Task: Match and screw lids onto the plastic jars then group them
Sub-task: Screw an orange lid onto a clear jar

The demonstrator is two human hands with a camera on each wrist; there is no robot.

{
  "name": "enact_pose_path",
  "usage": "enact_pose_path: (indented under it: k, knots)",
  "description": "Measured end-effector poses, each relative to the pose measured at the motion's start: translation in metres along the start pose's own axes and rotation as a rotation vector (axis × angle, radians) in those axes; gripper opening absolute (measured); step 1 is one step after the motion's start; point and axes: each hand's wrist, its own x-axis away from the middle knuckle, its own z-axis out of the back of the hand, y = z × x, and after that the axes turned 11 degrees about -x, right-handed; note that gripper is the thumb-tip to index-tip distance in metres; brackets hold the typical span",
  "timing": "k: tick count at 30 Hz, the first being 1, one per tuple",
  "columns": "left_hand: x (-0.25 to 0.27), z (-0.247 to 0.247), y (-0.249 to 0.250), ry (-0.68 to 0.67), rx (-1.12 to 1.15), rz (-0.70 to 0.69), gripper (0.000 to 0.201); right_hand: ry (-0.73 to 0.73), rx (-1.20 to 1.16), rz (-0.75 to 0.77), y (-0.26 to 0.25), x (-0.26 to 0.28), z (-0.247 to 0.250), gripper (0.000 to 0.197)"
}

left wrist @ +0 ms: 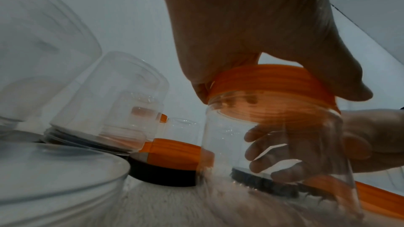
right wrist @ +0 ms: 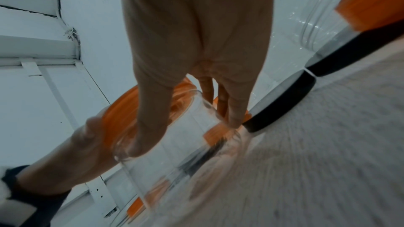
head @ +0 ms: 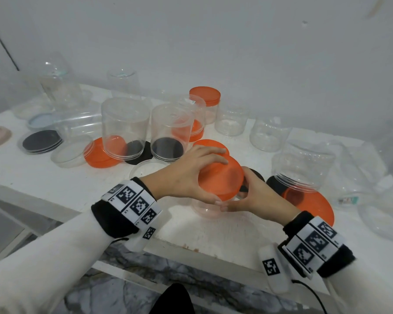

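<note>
Your left hand (head: 182,175) sits on top of an orange lid (head: 220,177), with its fingers (head: 210,155) curled round the rim. The lid is on a small clear jar (head: 205,208) near the front middle of the table (head: 55,177). Your right hand (head: 256,196) wraps its fingers round the side of that jar, and you can see them through the plastic in the left wrist view. The jar looks a bit tilted, and I cannot tell if its bottom touches the table. The table is white and a little rough and scuffed. A plain white wall (head: 236,41) stands right behind it. Lots of clear jars stand on the table, many upside down, like two tall jars (head: 125,128) to the far left of your hands. Loose lids lie around them: a black lid (head: 41,141), a pale blue lid (head: 41,121) and a big orange lid (head: 315,207) on the right under another jar. Below the near edge is a grey marble floor (head: 127,279).
</note>
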Motion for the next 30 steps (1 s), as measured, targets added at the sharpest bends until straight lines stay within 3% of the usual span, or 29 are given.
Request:
enact_pose_path:
  k: [6, 8, 11, 15, 18, 22, 25, 30]
  knots:
    - [0.0, 0.002, -0.002, -0.074, 0.057, 0.016, 0.094, -0.069, 0.047, -0.031, -0.005, 0.001, 0.002, 0.093]
    - [0.002, 0.003, -0.009, -0.093, 0.152, 0.013, 0.111, -0.121, 0.115, -0.054, -0.012, 0.003, 0.009, 0.111]
    - [0.009, 0.004, -0.021, -0.095, 0.42, 0.097, 0.134, -0.06, 0.273, 0.047, -0.036, 0.007, 0.021, 0.126]
    - [0.015, -0.004, -0.033, -0.237, 0.587, 0.161, 0.138, -0.143, 0.548, 0.142, -0.073, 0.007, 0.014, 0.116]
    - [0.01, -0.007, -0.033, -0.289, 0.651, 0.187, 0.133, -0.238, 0.81, 0.15, -0.083, -0.002, -0.004, 0.11]
    - [0.003, -0.005, -0.028, -0.377, 0.746, 0.2, 0.096, -0.263, 1.076, 0.1, -0.083, -0.013, -0.019, 0.109]
    - [0.001, -0.003, -0.028, -0.375, 0.744, 0.205, 0.082, -0.295, 1.117, 0.106, -0.091, -0.018, -0.02, 0.102]
    - [0.002, -0.004, -0.028, -0.351, 0.769, 0.217, 0.083, -0.444, 1.094, 0.084, -0.099, -0.024, -0.014, 0.102]
